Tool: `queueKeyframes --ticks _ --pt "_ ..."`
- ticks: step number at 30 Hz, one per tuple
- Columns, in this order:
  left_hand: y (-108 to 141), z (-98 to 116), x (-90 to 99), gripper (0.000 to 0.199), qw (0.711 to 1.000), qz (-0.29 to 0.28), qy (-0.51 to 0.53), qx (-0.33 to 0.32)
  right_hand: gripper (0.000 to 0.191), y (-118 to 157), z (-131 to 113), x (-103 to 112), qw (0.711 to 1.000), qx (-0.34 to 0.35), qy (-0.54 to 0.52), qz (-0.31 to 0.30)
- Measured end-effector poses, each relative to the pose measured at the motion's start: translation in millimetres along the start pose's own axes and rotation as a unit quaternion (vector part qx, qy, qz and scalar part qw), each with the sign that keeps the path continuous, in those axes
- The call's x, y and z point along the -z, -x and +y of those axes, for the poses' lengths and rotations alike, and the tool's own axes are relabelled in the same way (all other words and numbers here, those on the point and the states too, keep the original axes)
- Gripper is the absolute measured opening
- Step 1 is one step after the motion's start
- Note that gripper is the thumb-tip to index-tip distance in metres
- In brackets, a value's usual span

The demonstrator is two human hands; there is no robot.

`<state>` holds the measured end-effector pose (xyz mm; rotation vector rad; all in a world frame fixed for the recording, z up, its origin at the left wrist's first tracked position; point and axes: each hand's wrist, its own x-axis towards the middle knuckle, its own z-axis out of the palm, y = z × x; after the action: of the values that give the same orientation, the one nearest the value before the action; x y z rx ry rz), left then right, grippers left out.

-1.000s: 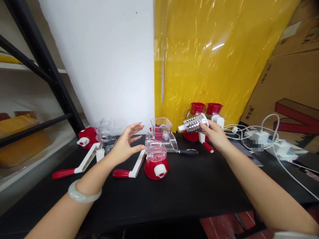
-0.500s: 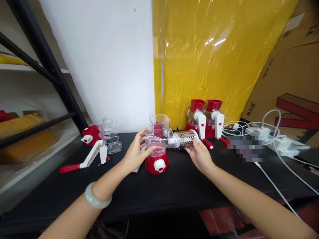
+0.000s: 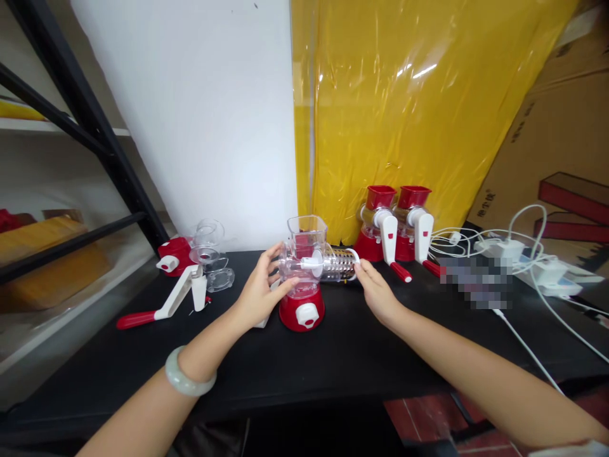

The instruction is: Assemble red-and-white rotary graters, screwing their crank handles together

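A rotary grater (image 3: 302, 312) with a red base, a white knob and a clear hopper stands upright on the black table. My left hand (image 3: 262, 287) is wrapped around the left side of its clear housing, thumb in front. A metal grater drum (image 3: 337, 264) with white ends lies sideways, its left part inside the housing and its right part sticking out. My right hand (image 3: 378, 293) grips the drum's right rim with the fingertips. Behind my left hand, a small white piece (image 3: 261, 323) shows in part.
On the left lie a crank handle (image 3: 166, 304), another red base (image 3: 175, 255) and clear housing parts (image 3: 209, 254). Two assembled graters (image 3: 380, 222) stand at the back right. White cables (image 3: 457, 238), a power strip (image 3: 547, 279) and a blurred-out device (image 3: 476, 282) are farther right.
My right hand has moved left, and the drum has slid from outside the housing partly into it. My left hand keeps its hold on the housing.
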<state>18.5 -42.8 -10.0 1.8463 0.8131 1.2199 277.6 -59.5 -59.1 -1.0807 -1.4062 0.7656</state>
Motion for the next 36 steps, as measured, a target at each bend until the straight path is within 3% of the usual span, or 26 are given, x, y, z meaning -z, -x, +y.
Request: queueKeyframes --ticks 3,7,11,17,26,36 --pt "0 0 0.2 0.073 1.000 -0.002 -0.002 -0.001 0.031 1 -6 4 0.995 -0.013 -0.096 0.013" --pt "0 -2 0.5 0.072 1.000 -0.003 -0.003 -0.008 0.022 -1 -20 -1 0.972 -0.053 -0.227 -0.033" --pt "1 -4 0.6 0.072 1.000 -0.001 0.003 -0.013 0.019 -5 -29 -10 0.954 -0.072 -0.281 -0.074" --pt "1 -1 0.0 0.072 1.000 -0.005 0.002 -0.010 0.019 -11 -34 -17 0.943 -0.076 -0.297 -0.128" --pt "4 0 0.1 0.072 0.999 -0.016 0.050 -0.007 0.021 -9 -38 -13 0.943 -0.078 -0.283 -0.156" --pt "4 -11 3.6 0.064 0.996 -0.029 0.079 -0.036 0.022 -3 -38 -24 0.945 -0.069 -0.308 -0.089"
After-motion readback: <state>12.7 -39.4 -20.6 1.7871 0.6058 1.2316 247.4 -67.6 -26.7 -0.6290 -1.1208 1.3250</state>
